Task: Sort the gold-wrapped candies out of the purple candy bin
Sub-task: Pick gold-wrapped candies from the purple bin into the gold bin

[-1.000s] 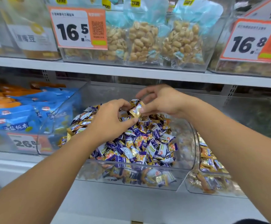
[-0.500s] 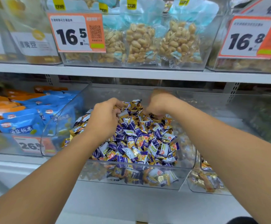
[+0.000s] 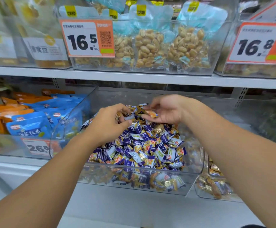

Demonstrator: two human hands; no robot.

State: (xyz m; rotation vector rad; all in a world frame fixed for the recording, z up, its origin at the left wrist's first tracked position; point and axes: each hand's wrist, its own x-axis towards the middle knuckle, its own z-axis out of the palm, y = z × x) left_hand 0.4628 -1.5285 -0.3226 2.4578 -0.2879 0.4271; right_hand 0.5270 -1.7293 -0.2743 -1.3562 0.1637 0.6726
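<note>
Clear bin heaped with purple-wrapped candies, gold-wrapped candies scattered among them toward the back

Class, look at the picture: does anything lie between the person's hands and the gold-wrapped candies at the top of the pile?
Nothing visible does. The clear bin is open on top, and the left hand and right hand are already on the heap. The right hand holds a gold candy; purple candies lie mixed in lower down.
</note>
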